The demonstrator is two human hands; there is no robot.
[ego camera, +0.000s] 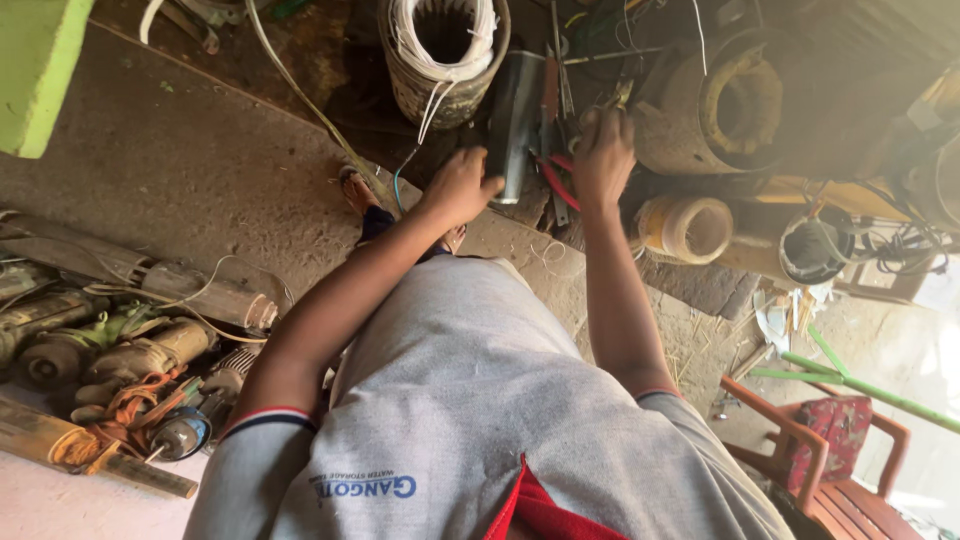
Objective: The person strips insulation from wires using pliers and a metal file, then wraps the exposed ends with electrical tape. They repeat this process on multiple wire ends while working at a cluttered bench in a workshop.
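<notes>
A dark metal tube point(517, 120) is standing upright on the floor point(180, 170) at the far middle of the scene, and the left hand point(462, 186) is touching its left side, fingers curling toward it; whether that grip is closing on the tube cannot be told. Just right of the tube, red-handled pliers point(556, 178) are lying among thin metal tools. The right hand point(603, 155) is reaching over them, fingers bent down together into the clutter; what it is pinching, if anything, is hidden. Far left of the tube a wound stator point(443, 55) is standing with white wires trailing down. To the right a yellow-lined motor casing point(722, 105) and a tape roll point(687, 228) are lying. Old motors point(120, 350) are piling up at the near left, and a wooden chair point(830, 460) is sitting at the near right.
</notes>
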